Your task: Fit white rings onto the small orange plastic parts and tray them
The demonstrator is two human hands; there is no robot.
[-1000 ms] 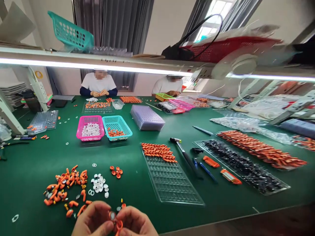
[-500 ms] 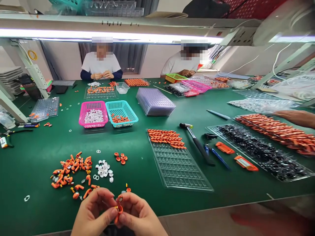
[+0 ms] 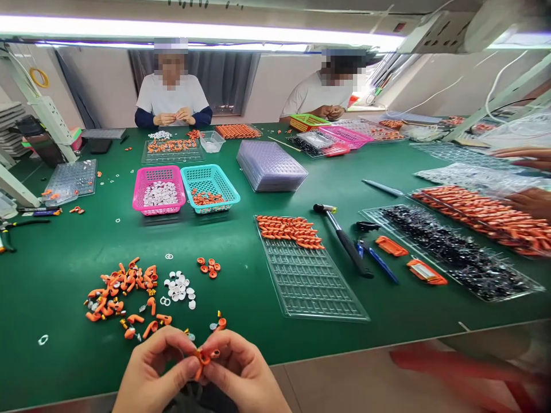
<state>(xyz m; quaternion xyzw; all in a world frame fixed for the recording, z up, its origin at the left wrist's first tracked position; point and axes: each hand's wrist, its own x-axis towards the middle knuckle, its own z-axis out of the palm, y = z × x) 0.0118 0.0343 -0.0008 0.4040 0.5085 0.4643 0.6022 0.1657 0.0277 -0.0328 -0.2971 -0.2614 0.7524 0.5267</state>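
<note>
Near the front edge of the green table, my left hand (image 3: 161, 367) and my right hand (image 3: 241, 370) pinch a small orange part (image 3: 204, 358) between thumbs and forefingers. Fingertips hide some of it. Just beyond my hands lies another orange piece (image 3: 220, 323) with a yellow tab. To the left spreads a pile of orange stem-shaped parts (image 3: 124, 287). White round caps (image 3: 178, 287) are beside that pile, and several small orange cups (image 3: 209, 267) sit a little farther back.
A clear tray (image 3: 318, 281) partly filled with orange parts, a hammer (image 3: 344, 241) and a tray of black pieces (image 3: 451, 252) lie right. Pink basket (image 3: 140, 206) and blue basket (image 3: 235, 198) stand behind. Two people sit opposite; another person's hands (image 3: 531, 201) are at right.
The view has tilted down slightly. The orange part has turned between my fingers, its round end now pointing right. At the right, a second hand of the other person has come into view.
</note>
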